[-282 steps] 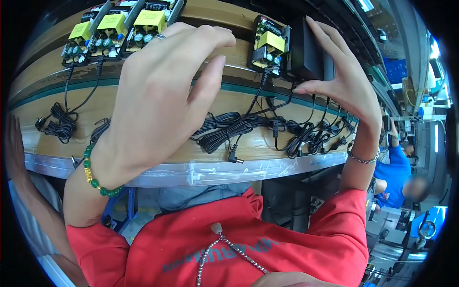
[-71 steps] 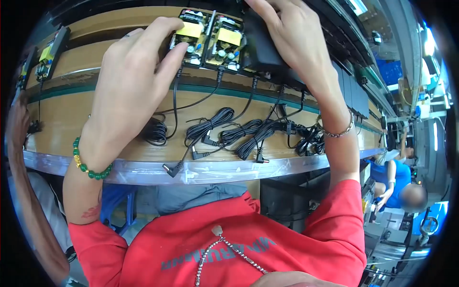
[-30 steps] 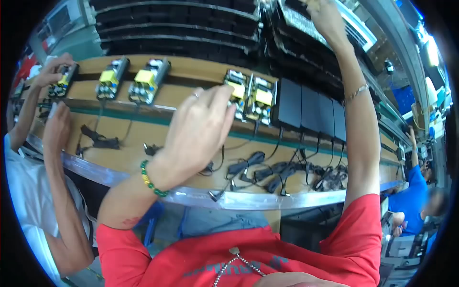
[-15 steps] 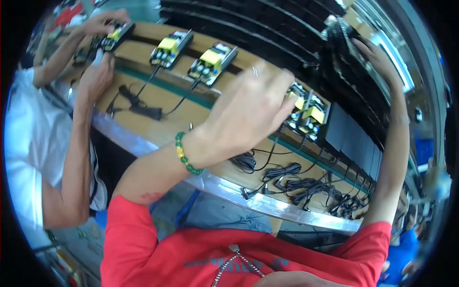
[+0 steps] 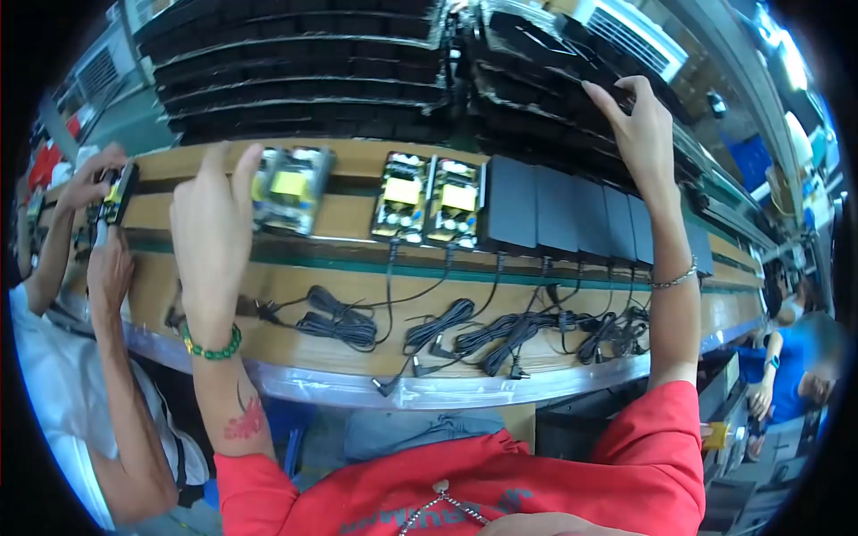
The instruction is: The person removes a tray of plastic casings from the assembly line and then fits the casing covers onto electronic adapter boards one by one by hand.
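A blurred circuit board (image 5: 291, 189) is over the desk (image 5: 154, 284), right beside the left hand (image 5: 210, 239); whether those fingers grip it cannot be told. Near two sharper boards (image 5: 399, 195) and black boxes (image 5: 556, 210), the right hand (image 5: 648, 138) reaches black trays (image 5: 545, 129), its grip unclear.

A brown bench (image 5: 304, 279) carries circuit boards (image 5: 402, 198), black cases (image 5: 559, 210) and bundled cables (image 5: 338, 329).
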Tool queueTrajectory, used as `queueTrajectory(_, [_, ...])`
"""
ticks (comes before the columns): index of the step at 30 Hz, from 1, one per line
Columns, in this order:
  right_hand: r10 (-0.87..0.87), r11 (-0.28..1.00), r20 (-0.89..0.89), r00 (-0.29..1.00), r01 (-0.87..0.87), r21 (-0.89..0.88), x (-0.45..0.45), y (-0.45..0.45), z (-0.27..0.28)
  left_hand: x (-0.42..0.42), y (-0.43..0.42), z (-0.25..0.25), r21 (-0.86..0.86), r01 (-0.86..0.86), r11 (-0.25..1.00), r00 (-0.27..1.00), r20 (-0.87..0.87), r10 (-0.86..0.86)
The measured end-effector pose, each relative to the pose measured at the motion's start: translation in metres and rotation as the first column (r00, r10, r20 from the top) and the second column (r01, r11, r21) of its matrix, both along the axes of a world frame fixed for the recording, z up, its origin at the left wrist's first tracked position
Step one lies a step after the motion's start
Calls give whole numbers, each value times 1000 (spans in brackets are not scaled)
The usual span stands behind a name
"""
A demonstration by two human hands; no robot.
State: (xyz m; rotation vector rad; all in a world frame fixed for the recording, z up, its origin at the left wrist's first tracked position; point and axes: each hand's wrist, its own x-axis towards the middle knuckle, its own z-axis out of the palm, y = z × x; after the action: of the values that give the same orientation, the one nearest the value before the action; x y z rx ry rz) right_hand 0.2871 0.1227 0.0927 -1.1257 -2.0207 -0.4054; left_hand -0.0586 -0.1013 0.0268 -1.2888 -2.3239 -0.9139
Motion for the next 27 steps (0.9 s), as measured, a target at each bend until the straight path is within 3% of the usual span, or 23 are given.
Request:
queueTrajectory(1, [-41, 999, -12, 999, 41, -24, 3, -8, 1, 6, 3, -4, 79, 142, 987, 985, 89, -148])
queueTrajectory(3, [115, 971, -54, 992, -101, 219, 15, -11, -7, 20, 7, -16, 57, 287, 956, 958, -28, -286])
queueTrajectory(4, [105, 969, -54, 993, -90, 230, 17, -19, -7, 31, 5, -18, 24, 268, 963, 956, -126, -263])
queueTrajectory(5, [201, 952, -103, 974, -169, 256, 16, -29, -8, 35, 5, -22, 56, 310, 949, 934, -204, -293])
queueTrajectory(6, [289, 929, -148, 946, -239, 283, 17, -40, -10, 33, 5, -25, 102, 357, 929, 927, -164, -338])
queueTrajectory(7, [272, 931, -143, 952, -223, 289, 20, -48, -10, 33, 6, -26, 151, 399, 905, 915, -129, -382])
queueTrajectory(11, [377, 894, -66, 924, -344, 288, 32, -62, -11, 48, 7, -26, 135, 489, 862, 867, 33, -498])
queueTrajectory(15, [520, 853, -207, 829, -517, 71, 38, -78, -4, 65, 6, -26, 159, 673, 722, 716, 104, -690])
queueTrajectory(16, [543, 795, -361, 758, -602, -70, 36, -89, 3, 68, 5, -26, 158, 690, 707, 691, 149, -708])
queueTrajectory(18, [507, 669, -527, 682, -697, -259, 41, -96, 10, 68, 6, -31, 147, 721, 677, 664, 135, -736])
queueTrajectory(21, [424, 611, -554, 717, -678, -409, 48, -96, 16, 74, 8, -33, 124, 711, 692, 688, 79, -721])
queueTrajectory(23, [299, 814, -151, 942, -334, -475, 30, -102, 14, 73, 9, -36, 147, 716, 682, 666, 147, -731])
queueTrajectory(24, [346, 741, -198, 917, -396, -542, 26, -93, 4, 72, 9, -37, 154, 713, 684, 668, 147, -729])
queueTrajectory(25, [269, 776, -12, 963, -224, -590, 28, -82, -8, 72, 9, -36, 160, 707, 689, 675, 141, -725])
queueTrajectory(27, [227, 941, 317, 921, -124, -315, 18, -75, -40, 70, 8, -35, 135, 704, 697, 686, 127, -717])
